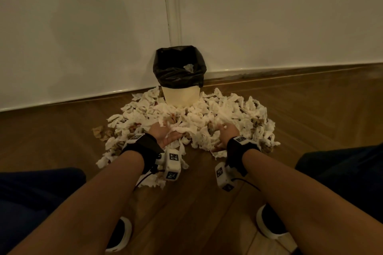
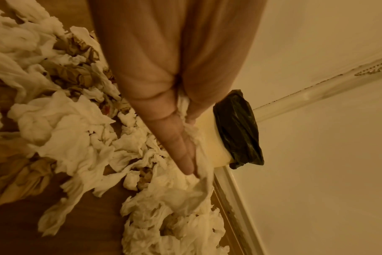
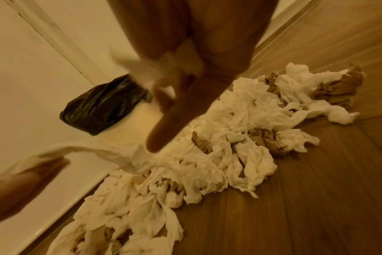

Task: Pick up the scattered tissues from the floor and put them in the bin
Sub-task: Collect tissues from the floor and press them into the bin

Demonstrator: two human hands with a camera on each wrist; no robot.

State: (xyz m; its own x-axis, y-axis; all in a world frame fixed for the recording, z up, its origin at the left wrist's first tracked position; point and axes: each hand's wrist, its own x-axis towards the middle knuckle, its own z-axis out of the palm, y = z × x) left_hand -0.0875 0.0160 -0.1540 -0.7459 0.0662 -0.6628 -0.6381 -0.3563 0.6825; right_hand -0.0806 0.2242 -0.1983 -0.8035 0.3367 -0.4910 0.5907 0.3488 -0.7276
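Brown wooden floor (image 1: pixel 62 141) is partly hidden by crumpled white tissues (image 1: pixel 228 114); tissue is pinched in the left hand (image 1: pixel 165 134) and the blurred right hand (image 1: pixel 226 130), fingers buried.

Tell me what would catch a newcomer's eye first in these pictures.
First, the big heap of crumpled white tissues spread over the wooden floor, mixed with some brown paper scraps. Behind it stands the small cream bin with a black plastic liner, set against the white wall, one tissue already inside. In front, the left hand and the right hand each grip a clump of tissues.
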